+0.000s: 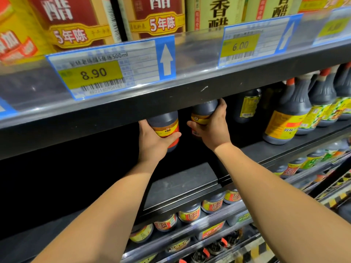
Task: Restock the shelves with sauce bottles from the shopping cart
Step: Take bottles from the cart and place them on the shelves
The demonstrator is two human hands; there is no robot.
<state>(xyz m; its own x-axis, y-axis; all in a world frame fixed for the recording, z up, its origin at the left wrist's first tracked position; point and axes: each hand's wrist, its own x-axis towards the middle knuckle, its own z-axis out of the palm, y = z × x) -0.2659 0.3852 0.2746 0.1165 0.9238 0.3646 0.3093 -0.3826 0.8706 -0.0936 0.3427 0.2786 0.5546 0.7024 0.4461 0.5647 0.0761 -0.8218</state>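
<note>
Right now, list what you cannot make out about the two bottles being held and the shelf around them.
Head view only.
1. Tops of the left bottle and right bottle: hidden behind the upper shelf edge.
2. Whether they stand on the shelf: bases mostly covered by the left hand and right hand, shadow beneath.
3. Small print on the 8.90 price tag: blurred.
4. Shopping cart: outside the frame.

Open, dark shelf bay (178, 181) from centre to left edge. Capped low across mid-frame by shelf lip (171, 99). Blocked at right by a row of jugs (288, 114).
</note>
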